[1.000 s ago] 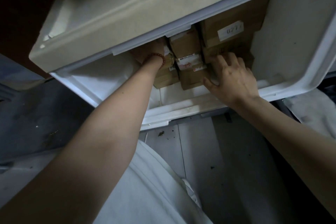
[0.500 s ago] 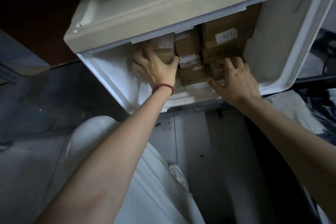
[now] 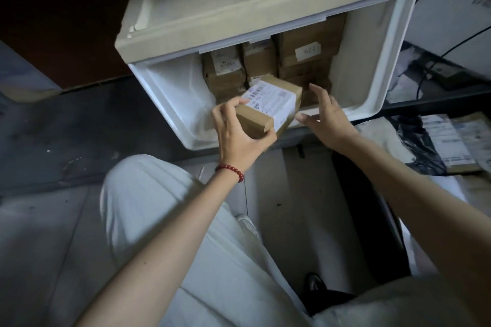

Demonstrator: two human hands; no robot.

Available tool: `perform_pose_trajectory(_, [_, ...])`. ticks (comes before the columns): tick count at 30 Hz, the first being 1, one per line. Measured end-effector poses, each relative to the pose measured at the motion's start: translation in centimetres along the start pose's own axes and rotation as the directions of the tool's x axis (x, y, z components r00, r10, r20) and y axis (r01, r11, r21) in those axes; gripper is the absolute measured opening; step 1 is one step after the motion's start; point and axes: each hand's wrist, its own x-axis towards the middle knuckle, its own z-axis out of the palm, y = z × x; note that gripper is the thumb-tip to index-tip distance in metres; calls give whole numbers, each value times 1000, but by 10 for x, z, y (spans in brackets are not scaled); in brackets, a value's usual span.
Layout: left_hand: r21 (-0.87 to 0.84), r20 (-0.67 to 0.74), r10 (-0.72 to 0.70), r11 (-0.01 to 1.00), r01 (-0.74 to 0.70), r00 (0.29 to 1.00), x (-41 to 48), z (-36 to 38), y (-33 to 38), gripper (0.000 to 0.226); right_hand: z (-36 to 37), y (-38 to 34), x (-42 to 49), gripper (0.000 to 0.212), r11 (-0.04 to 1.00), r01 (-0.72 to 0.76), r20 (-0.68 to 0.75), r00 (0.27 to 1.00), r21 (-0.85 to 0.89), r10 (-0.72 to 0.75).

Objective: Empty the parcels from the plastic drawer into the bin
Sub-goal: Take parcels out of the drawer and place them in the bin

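A small brown parcel (image 3: 268, 109) with a white label is at the centre of the frame, tilted, over the front of the white plastic drawer (image 3: 372, 103); the left hand (image 3: 236, 138), wearing a red bead bracelet (image 3: 231, 171), grasps its near end with curled fingers and thumb; the right hand (image 3: 326, 119) is just beside its right end, fingers straight and spread, grasping nothing; more boxes (image 3: 223, 74) stand packed at the drawer's back, under the beige cabinet top (image 3: 239, 2); below, grey floor tiles (image 3: 292, 207), speckled with dirt, run down the dim frame; flat packets (image 3: 451, 141) lie at the right edge.
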Motion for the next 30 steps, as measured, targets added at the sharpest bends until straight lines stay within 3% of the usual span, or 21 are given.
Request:
perform_pose_trajectory(5, [-106,118,55,993,-43,992,-7,18,8,70,-20,12,-22,82,1000,-25,-6,1000,11,25])
perform_pose_trajectory(10, [-214,202,135,973,-91,970,-17,31,17,76,-46,32,-48,59,1000,-24,-83,996,15,25])
perform_pose_trajectory(14, [-353,327,79,935,44,942,-17,45,25,84,-59,43,-65,53,998,-30,-187,981,63,42])
perform_pose_trajectory(17, [-398,378,97,915,67,921,-14,54,31,82,-64,51,-78,57,980,-52,-234,967,193,98])
perform_pose_trajectory(22, [-515,455,58,831,210,889,-9,66,43,81,-73,53,-105,51,923,-69,-249,953,379,173])
perform_pose_trajectory(25, [-577,522,51,756,309,852,-8,75,54,70,-84,50,-118,52,884,-78,-244,946,462,211])
perform_pose_trajectory(30, [-515,601,26,777,362,799,-10,92,65,59,-97,59,-130,47,839,-136,-236,925,526,298])
